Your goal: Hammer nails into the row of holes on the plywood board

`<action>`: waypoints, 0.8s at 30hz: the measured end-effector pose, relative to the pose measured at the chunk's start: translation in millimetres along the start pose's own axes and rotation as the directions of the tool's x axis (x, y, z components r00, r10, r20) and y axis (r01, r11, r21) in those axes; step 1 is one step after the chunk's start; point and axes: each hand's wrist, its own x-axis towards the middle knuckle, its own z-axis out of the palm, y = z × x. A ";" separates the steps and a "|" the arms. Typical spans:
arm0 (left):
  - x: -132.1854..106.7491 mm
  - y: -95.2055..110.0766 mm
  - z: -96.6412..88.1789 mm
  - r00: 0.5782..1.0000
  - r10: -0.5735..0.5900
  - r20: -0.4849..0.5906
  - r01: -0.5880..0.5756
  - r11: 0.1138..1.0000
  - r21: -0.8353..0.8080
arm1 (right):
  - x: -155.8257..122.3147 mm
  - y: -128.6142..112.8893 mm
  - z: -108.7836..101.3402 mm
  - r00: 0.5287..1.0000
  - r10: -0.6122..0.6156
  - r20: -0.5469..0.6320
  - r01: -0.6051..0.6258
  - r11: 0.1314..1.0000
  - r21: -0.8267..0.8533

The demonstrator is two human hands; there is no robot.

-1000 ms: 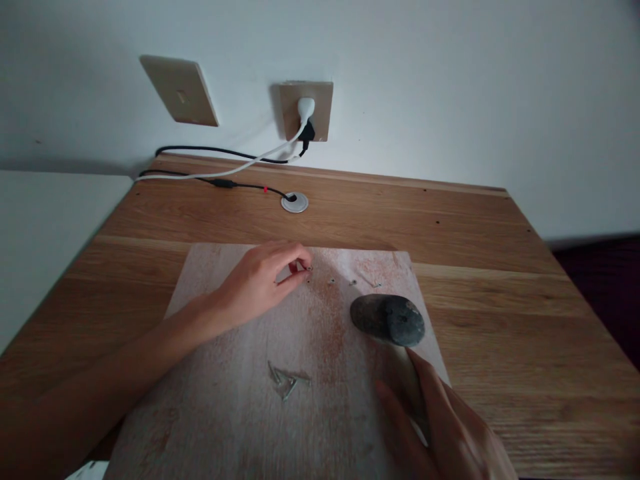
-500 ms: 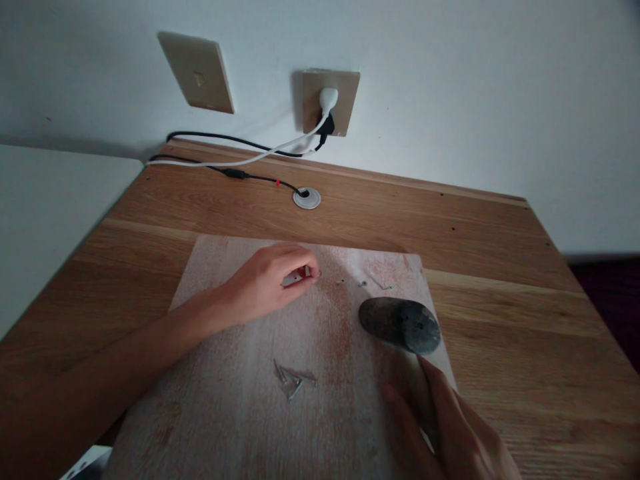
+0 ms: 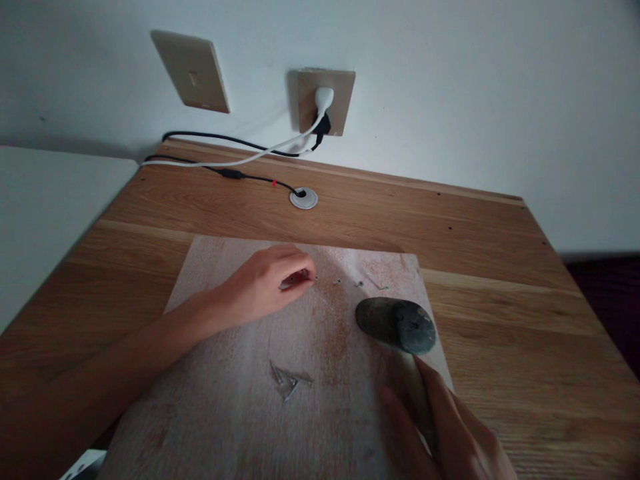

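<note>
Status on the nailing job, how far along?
Done: about three nail heads show in a row in the board, right of the left hand. In hand: the left hand pinches what looks like a nail against the board at the row's left end; the right hand lies open just short of the stone. Left: a small pile of loose nails.

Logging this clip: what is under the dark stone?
The stone rests on a pale board, which lies on the wooden table. The patch of board right beneath the stone is covered, so nothing there can be checked.
</note>
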 end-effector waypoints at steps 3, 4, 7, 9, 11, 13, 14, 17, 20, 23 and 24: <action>0.3 0.3 0.6 1.000 0.005 0.000 -0.005 1.000 -0.004 | 0.4 -0.7 -0.9 1.000 -0.005 0.000 0.005 1.000 -0.021; 0.3 0.1 0.9 1.000 0.007 0.000 -0.007 1.000 -0.003 | 0.2 -0.9 -0.5 1.000 -0.002 -0.001 0.002 1.000 -0.023; -0.4 -1.1 1.9 1.000 0.014 0.019 -0.015 1.000 0.013 | -0.8 -1.2 1.6 1.000 0.018 -0.006 -0.018 0.999 -0.041; -0.9 -1.9 2.1 0.999 0.010 0.033 -0.011 1.000 0.018 | -1.1 -1.1 3.1 1.000 0.028 -0.010 -0.028 0.999 -0.040; -1.2 -2.1 1.9 0.999 0.009 0.030 -0.009 1.000 0.003 | -1.0 -0.8 4.0 0.999 0.025 -0.020 -0.025 1.000 -0.017; -1.2 -1.8 1.3 1.000 0.010 0.024 -0.009 1.000 -0.013 | -0.7 -0.3 4.3 0.999 0.022 -0.025 -0.022 1.000 0.000; -1.1 -1.6 1.1 1.000 0.011 0.022 -0.010 1.000 -0.015 | -0.7 0.0 4.4 0.999 0.024 -0.024 -0.024 1.000 0.000; -0.7 -1.4 1.1 0.999 0.023 0.027 -0.023 1.000 0.005 | -1.6 1.1 4.5 0.999 0.028 -0.022 -0.028 1.000 -0.003; -0.3 -1.8 2.7 0.997 0.069 0.023 -0.070 0.996 0.053 | -3.1 3.0 3.9 1.000 0.001 -0.030 0.000 1.000 0.019; -0.1 -2.6 4.4 0.992 0.126 0.026 -0.128 0.987 0.101 | -2.5 3.8 0.4 0.999 0.010 -0.040 -0.006 0.996 0.084; -0.2 -2.9 4.7 0.991 0.132 0.027 -0.134 0.985 0.106 | -1.6 3.6 -1.6 0.999 0.020 -0.042 -0.015 0.994 0.106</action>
